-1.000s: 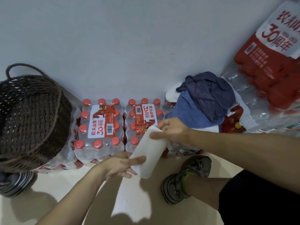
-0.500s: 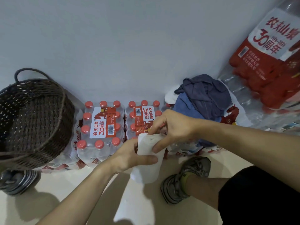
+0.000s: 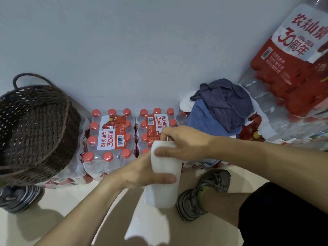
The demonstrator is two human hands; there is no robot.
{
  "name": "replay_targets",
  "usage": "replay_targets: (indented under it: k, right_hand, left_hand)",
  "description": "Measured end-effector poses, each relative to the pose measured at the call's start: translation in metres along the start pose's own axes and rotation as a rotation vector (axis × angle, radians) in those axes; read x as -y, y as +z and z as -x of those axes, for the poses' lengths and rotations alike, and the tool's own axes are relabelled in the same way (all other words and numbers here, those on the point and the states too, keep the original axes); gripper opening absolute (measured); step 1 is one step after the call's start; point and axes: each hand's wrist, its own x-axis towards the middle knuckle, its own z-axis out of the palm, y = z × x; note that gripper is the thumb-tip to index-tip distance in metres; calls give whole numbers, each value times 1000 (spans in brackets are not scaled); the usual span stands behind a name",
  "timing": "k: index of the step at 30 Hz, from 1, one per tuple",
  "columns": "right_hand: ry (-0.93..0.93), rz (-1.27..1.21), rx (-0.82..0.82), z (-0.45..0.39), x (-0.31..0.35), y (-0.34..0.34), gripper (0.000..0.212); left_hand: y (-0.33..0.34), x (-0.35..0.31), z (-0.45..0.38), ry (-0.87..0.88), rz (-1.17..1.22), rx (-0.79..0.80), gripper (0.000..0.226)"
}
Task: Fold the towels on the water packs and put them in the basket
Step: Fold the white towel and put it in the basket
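Both hands grasp the white towel (image 3: 164,174), long axis twelve-to-six, left hand (image 3: 142,173) mid-fold, right hand (image 3: 179,142) pinching its top, with the basket (image 3: 35,128) off at nine o'clock, nearer the left.

Both forearms are bare, with no sleeves, watch or rings showing on the left hand (image 3: 142,172) or the right hand (image 3: 184,142). Black shorts (image 3: 284,215) cover the thigh. A grey sneaker (image 3: 198,196) with a yellow-green collar lining is worn sockless.
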Motion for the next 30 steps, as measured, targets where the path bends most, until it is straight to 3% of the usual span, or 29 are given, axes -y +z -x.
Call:
replay_targets:
  k: [3, 5, 10, 14, 18, 23, 27, 30]
  right_hand:
    - [34, -88, -60, -4, 3, 6, 47]
    - [106, -150, 20, -6, 5, 3, 55]
    - [168, -108, 187, -6, -2, -4, 63]
    - [212, -316, 262, -3, -8, -7, 60]
    - [251, -573, 107, 0, -13, -8, 44]
    - [328, -892, -2, -5, -20, -13, 61]
    - [383, -1118, 40, -11, -24, -7, 39]
    - [360, -1118, 90, -14, -18, 1, 30]
  left_hand:
    - [0, -2, 2, -3, 157, 49, 38]
    - [3, -1, 1, -26, 198, 35, 35]
    - [12, 3, -3, -110, 176, 50, 49]
    - [5, 7, 2, -178, 36, 123, 45]
    - [-15, 11, 9, -214, 43, 71, 42]
    - [-52, 4, 17, -224, -45, -263, 42]
    - [-75, -9, 17, -167, 40, -500, 43]
    - [-67, -9, 10, -254, 98, -658, 38]
